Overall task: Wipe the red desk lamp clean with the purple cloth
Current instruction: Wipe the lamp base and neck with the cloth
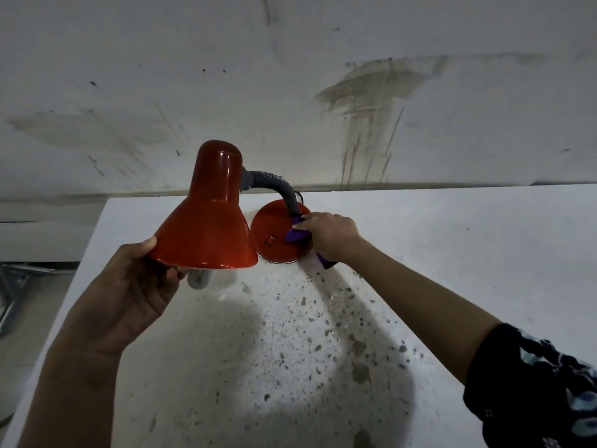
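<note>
The red desk lamp stands on a speckled white table. Its cone-shaped shade (210, 218) hangs forward at centre left, joined by a grey flexible neck (277, 185) to a round red base (274, 236) with a small switch. My left hand (135, 286) grips the shade's lower rim from the left and below. My right hand (332, 236) is closed on the purple cloth (295, 235) and presses it against the base where the neck meets it. A corner of the cloth pokes out below my wrist.
The table (452, 253) runs to a stained white wall (323, 92) right behind the lamp. Its left edge drops off to a floor with metal legs (16, 286). A lit patch of tabletop lies under the shade.
</note>
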